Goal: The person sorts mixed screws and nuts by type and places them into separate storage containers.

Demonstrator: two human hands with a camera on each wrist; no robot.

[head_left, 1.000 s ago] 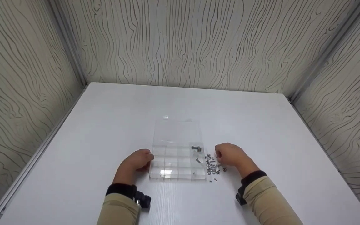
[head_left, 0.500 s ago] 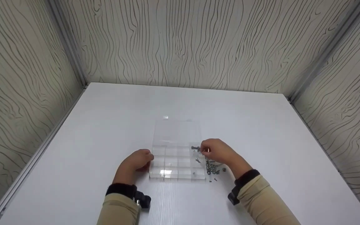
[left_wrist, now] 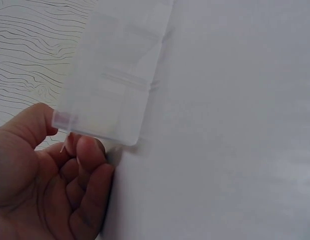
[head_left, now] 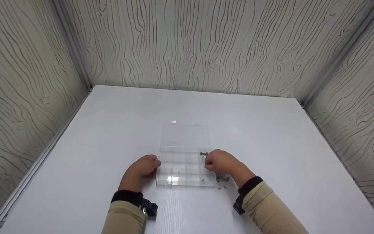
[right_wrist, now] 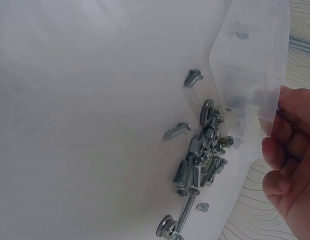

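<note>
— Clear plastic is under both your hands. Your left hand (head_left: 143, 169) has its fingers curled against the left wall of the transparent, gridded compartment box (head_left: 184, 169), bracing it on the white table (head_left: 109, 130).

— And your right hand (head_left: 218, 161)?

— It hangs over the box's right column, fingers curled in, tips close together above a compartment. Whether they pinch a screw, I cannot tell; the wrist view shows only curled fingers beside the box wall. You look to be at the dropping step of a sort: one piece going into a cell.

— Where are the parts?

— A loose heap of small silver screws, nuts and washers (right_wrist: 200, 165) lies on the table just beside the box's right wall, under your right wrist. A few bolts (head_left: 204, 153) already sit in the far right cell.

— What does the next move call for?

— Open the fingertips low over the cell so the piece cannot bounce across a divider, then go back to the heap, a short reach to the right. Keep your left hand firm; the box is light and would likely slide.

— Room?

— Plenty. The table is wide on every side, with the wood-grain patterned walls (head_left: 190, 45) well apart from your hands. Only the heap crowds your right wrist.
</note>
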